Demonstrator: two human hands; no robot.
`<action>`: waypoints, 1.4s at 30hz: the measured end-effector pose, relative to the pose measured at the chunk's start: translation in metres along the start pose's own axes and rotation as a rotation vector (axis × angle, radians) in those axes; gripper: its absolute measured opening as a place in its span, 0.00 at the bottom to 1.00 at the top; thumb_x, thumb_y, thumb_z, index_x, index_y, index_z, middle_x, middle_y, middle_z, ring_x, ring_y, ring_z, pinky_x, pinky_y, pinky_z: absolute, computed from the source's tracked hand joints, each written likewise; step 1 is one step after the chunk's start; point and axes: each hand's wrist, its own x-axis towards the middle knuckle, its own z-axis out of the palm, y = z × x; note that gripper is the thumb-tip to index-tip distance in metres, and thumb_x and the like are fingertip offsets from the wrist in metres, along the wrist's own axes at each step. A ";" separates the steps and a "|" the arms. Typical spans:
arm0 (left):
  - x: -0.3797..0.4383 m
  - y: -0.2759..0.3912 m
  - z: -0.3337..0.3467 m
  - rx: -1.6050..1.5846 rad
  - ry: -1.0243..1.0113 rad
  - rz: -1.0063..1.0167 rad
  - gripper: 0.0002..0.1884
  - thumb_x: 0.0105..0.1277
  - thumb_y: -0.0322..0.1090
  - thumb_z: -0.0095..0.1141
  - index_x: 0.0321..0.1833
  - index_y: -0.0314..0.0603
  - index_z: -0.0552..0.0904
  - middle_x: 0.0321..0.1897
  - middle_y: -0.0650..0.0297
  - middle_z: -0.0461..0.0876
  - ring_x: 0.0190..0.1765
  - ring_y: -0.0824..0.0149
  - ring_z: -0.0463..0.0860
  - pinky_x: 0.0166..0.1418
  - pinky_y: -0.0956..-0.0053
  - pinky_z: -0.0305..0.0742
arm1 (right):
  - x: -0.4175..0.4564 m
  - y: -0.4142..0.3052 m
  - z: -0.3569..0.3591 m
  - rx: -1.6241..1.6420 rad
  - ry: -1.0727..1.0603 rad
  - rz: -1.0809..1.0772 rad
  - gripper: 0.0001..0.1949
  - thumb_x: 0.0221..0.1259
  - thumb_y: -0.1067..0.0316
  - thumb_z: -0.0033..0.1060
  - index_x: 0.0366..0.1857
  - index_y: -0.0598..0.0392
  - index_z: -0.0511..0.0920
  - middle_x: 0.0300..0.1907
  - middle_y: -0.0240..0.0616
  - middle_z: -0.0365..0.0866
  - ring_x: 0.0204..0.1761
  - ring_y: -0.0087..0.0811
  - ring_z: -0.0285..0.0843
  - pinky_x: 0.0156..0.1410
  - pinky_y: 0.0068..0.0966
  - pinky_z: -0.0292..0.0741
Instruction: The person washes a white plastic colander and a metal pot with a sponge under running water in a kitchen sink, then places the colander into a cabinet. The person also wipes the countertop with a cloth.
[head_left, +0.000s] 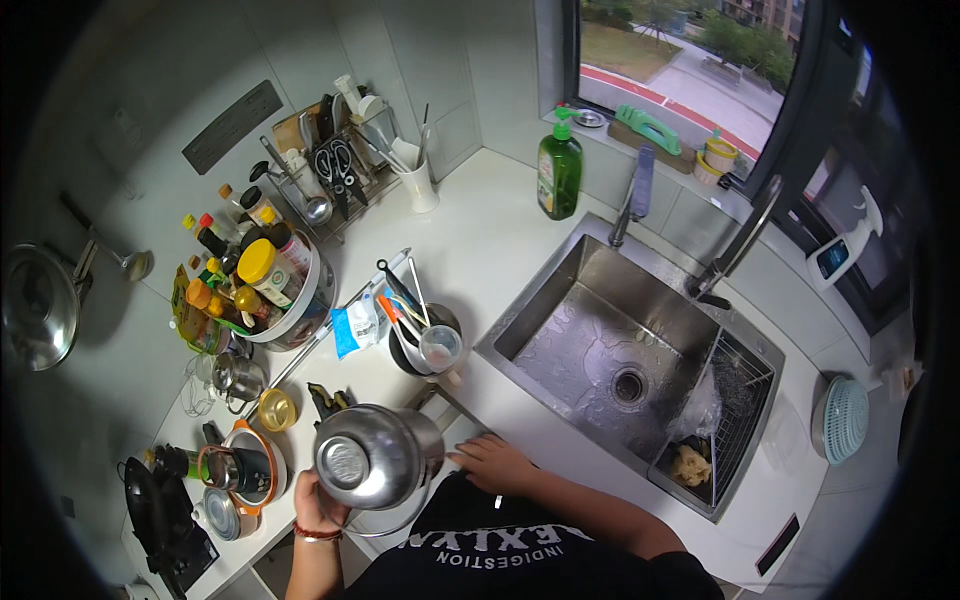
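Observation:
My left hand (319, 499), with a red beaded bracelet at the wrist, grips the rim of an upside-down steel bowl (379, 457) near the counter's front edge. Below the bowl shows the curved edge of a clear lid or dish (375, 532), partly hidden. My right hand (491, 461) lies at the counter's front edge, right of the bowl, fingers apart and nothing seen in it. Beyond the bowl lie dark peels (328, 401), and a pot (405, 356) holding utensils and a clear cup (440, 346).
A steel sink (600, 337) with a wire rack (739, 405) is at the right. A green soap bottle (559, 176) stands behind it. At the left are a tub of condiment bottles (319, 300), a yellow cup (277, 409), an orange-rimmed pot (276, 480) and a black wok (142, 499).

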 end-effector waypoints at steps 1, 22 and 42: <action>-0.006 0.005 -0.007 -0.019 0.049 0.053 0.24 0.59 0.40 0.45 0.57 0.35 0.72 0.53 0.53 0.76 0.56 0.54 0.77 0.60 0.55 0.72 | 0.014 -0.005 0.005 0.010 -0.012 -0.056 0.24 0.55 0.62 0.55 0.59 0.47 0.69 0.61 0.38 0.68 0.65 0.40 0.61 0.70 0.39 0.57; 0.001 0.079 -0.134 0.076 0.132 0.242 0.23 0.65 0.45 0.44 0.57 0.37 0.72 0.54 0.57 0.76 0.55 0.59 0.77 0.58 0.61 0.75 | 0.161 -0.016 0.061 0.004 0.463 0.038 0.11 0.42 0.68 0.59 0.34 0.47 0.78 0.38 0.32 0.74 0.43 0.39 0.72 0.46 0.31 0.73; 0.086 0.050 -0.040 0.057 -0.255 -0.224 0.17 0.61 0.37 0.41 0.45 0.32 0.78 0.42 0.55 0.82 0.47 0.61 0.81 0.54 0.65 0.76 | -0.187 -0.009 0.028 -0.705 0.808 1.245 0.17 0.46 0.72 0.59 0.44 0.48 0.79 0.48 0.43 0.76 0.48 0.42 0.74 0.50 0.37 0.74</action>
